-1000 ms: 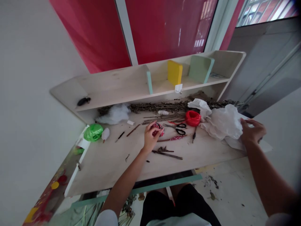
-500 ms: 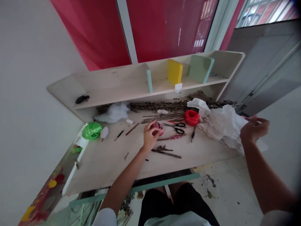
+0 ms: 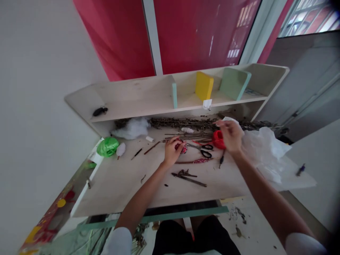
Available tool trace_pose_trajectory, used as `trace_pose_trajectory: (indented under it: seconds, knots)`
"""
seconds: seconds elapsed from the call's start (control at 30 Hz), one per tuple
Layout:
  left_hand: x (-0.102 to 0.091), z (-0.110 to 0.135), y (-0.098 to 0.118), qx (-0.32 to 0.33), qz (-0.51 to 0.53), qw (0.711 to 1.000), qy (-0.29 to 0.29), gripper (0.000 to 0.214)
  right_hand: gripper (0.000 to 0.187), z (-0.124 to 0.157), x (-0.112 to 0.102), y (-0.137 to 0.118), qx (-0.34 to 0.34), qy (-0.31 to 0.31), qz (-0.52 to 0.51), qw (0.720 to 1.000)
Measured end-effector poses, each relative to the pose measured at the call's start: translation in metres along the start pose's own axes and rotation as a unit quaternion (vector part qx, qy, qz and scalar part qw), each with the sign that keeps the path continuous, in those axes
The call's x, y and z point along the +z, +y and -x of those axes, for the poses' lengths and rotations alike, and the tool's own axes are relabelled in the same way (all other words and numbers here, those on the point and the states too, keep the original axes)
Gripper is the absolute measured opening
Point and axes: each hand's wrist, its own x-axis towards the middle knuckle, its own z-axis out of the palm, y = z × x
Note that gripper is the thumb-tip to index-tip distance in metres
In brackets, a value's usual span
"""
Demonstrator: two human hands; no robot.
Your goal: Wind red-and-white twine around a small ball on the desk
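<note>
My left hand (image 3: 173,151) rests on a small red-and-white twine ball (image 3: 183,150), with its fingers closed over most of it. My right hand (image 3: 230,136) hangs with bunched fingers just above a red twine spool (image 3: 218,139), partly hiding it. A crumpled white plastic sheet (image 3: 265,152) lies to the right of that hand. Black-handled scissors (image 3: 205,150) lie between my hands, and a thin stick wrapped in red-and-white twine (image 3: 198,160) lies below them. Whether my right fingers pinch anything is hard to see.
A pale wooden shelf unit (image 3: 132,101) stands behind the bench, holding a yellow block (image 3: 204,86) and a mint block (image 3: 233,83). A dried twig bundle (image 3: 183,124), cotton wool (image 3: 131,128) and a green plastic bundle (image 3: 107,147) lie on the bench.
My right hand has moved left off the white sheet to above the red spool. My left hand stays on the twine ball, and the view has shifted slightly.
</note>
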Motion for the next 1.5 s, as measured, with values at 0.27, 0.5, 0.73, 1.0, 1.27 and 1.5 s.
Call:
trace_pose_trajectory:
  seconds: [0.27,0.5,0.73,1.0,1.27,1.5]
  knots:
    - [0.002,0.012,-0.006,0.010,0.002,0.999,0.037,0.035,0.037,0.047,0.087,0.018,0.246,-0.255,-0.219,0.909]
    - [0.001,0.014,-0.004,-0.007,0.018,0.999,0.040,0.040,0.034,0.057,0.075,0.024,0.375,-0.340,-0.347,0.790]
    - [0.000,0.018,-0.006,0.006,-0.012,1.000,0.017,0.035,0.032,0.058,0.073,0.015,0.432,-0.367,-0.394,0.723]
    - [-0.002,0.021,-0.007,0.061,-0.090,0.994,-0.024,0.032,0.039,0.054,0.069,0.005,0.463,-0.396,-0.406,0.681]
    - [-0.003,0.025,-0.003,0.110,-0.131,0.983,-0.069,0.030,0.040,0.057,0.066,0.010,0.472,-0.470,-0.381,0.642]
    - [-0.004,0.025,-0.004,0.123,-0.125,0.982,-0.073,0.030,0.033,0.066,0.071,0.008,0.476,-0.462,-0.414,0.623]
